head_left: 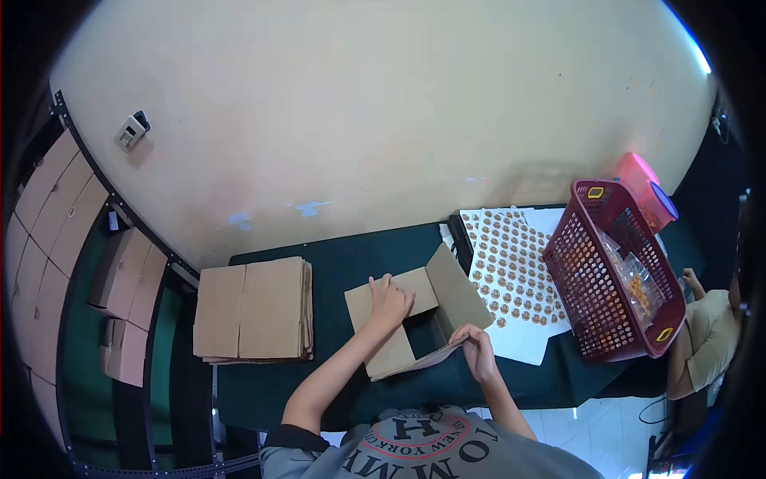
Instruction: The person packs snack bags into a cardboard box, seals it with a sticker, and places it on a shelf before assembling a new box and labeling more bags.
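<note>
An unfolded cardboard box (459, 291) stands on the dark green tablecloth in front of me, its flaps spread outward. Through its middle I see a dark green patch, like the cloth. My left hand (390, 301) lies on the box's left side with its fingers stretched over the cardboard. At the near right corner, my right hand (477, 353) pinches the edge of a flap between thumb and fingers. Just right of the box are white sheets of round brown stickers (515, 271). Left of it lies a stack of flattened cardboard boxes (254, 310).
A maroon plastic basket (594, 295) at the right holds clear packets of orange-brown contents (638, 289). Behind it stand pink tubs (636, 172). A shelf (120, 207) with cardboard boxes is at far left. Another person (708, 335) is at the right edge.
</note>
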Motion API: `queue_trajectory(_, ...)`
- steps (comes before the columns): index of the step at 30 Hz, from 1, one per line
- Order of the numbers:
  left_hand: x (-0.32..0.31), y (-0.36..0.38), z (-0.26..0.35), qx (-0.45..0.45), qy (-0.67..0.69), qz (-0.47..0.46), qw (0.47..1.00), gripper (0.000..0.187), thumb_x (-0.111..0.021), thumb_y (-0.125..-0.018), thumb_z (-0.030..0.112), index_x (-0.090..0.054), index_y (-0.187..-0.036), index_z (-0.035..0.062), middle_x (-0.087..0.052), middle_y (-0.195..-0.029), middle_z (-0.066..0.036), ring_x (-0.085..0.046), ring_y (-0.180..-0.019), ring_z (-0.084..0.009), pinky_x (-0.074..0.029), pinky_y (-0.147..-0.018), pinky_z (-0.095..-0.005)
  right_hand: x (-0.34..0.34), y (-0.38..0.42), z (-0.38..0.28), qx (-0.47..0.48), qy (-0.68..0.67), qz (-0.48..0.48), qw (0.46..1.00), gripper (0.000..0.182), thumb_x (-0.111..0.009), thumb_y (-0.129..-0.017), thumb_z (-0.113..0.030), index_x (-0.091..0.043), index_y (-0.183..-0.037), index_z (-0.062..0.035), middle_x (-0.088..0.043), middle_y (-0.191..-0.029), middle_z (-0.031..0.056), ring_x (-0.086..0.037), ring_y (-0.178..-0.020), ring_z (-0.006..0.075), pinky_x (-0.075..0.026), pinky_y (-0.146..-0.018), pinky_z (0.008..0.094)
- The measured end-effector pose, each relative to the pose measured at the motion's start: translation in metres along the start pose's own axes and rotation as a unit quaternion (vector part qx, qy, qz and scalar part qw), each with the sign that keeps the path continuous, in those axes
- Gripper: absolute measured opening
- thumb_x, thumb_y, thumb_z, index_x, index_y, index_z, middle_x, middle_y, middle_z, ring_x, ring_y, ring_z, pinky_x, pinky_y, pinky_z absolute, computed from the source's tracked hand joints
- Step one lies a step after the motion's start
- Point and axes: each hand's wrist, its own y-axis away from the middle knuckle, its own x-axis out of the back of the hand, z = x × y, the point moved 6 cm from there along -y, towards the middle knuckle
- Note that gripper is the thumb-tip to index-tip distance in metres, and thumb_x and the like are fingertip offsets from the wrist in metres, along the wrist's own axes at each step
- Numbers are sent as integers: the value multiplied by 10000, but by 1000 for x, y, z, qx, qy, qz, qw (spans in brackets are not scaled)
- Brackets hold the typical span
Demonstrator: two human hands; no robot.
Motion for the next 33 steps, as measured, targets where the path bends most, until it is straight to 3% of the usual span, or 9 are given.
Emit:
queue_trajectory(2,15,13,1,-55,128,191,972,323,-465,-856,288,-634,-843,13,-568,-972,-171,-404,-1145,-352,-195,-988,-621,4,1,2,0,-6,11,1000,306,-359,-837,-232,-514,-748,17,-542,-768,138,-522,-787,219,-398,-783,321)
queue_trajectory(10,44,33,-36,7,420,192,887,270,-506,-798,54,-505,-1065,17,-462,-1164,-157,-457,-1099,-352,-264,-1015,-524,7,1,11,5,-62,19,998,258,-354,-827,-134,-540,-785,40,-570,-798,145,-540,-797,213,-413,-771,304)
queue_trajectory(14,48,44,-18,-165,164,104,967,148,-521,-828,116,-619,-923,59,-505,-1170,-141,-336,-1243,-384,-232,-1022,-546,8,-2,13,3,-50,34,998,273,-348,-841,-145,-540,-775,38,-571,-796,144,-538,-789,207,-411,-765,300)
queue_trajectory(16,49,49,-20,-179,214,122,953,166,-518,-839,148,-619,-819,18,-533,-1081,-100,-326,-1244,-406,-236,-1017,-562,9,-3,12,6,-46,37,998,277,-346,-845,-148,-539,-771,37,-570,-791,144,-537,-785,206,-411,-761,300)
queue_trajectory(20,93,72,-62,-107,426,418,795,214,-401,-840,66,-537,-722,-50,-495,-977,-169,-384,-1217,-384,-306,-997,-455,12,-2,16,17,-80,39,996,274,-354,-848,-147,-541,-744,24,-567,-734,138,-540,-730,194,-417,-716,298)
queue_trajectory(22,94,85,-94,-30,457,457,763,289,-371,-883,108,-477,-652,-31,-486,-1010,-170,-396,-1208,-376,-332,-976,-404,20,0,15,20,-110,39,993,272,-359,-850,-145,-542,-734,18,-565,-715,131,-540,-707,186,-419,-699,295)
queue_trajectory(27,78,103,-114,35,414,421,806,292,-375,-896,137,-470,-661,-8,-489,-1126,-185,-423,-1178,-315,-323,-977,-395,-6,-10,-6,-164,200,-51,965,233,-512,-837,-176,-561,-905,41,-590,-791,95,-541,-701,149,-435,-681,249)
queue_trajectory(29,79,106,-113,39,408,412,814,274,-385,-892,140,-486,-682,-5,-487,-1154,-186,-425,-1170,-309,-315,-984,-395,-11,-14,8,-137,296,-112,939,484,-602,-808,-242,-453,-1189,16,-556,-989,144,-542,-806,201,-434,-787,287)
queue_trajectory(33,82,105,-104,32,418,413,808,230,-401,-885,143,-542,-781,-6,-480,-1216,-185,-419,-1176,-303,-299,-997,-391,-28,-24,1,-139,485,-130,854,743,-654,-759,-344,-300,-1321,-9,-447,-1160,267,-478,-1082,303,-392,-905,330)
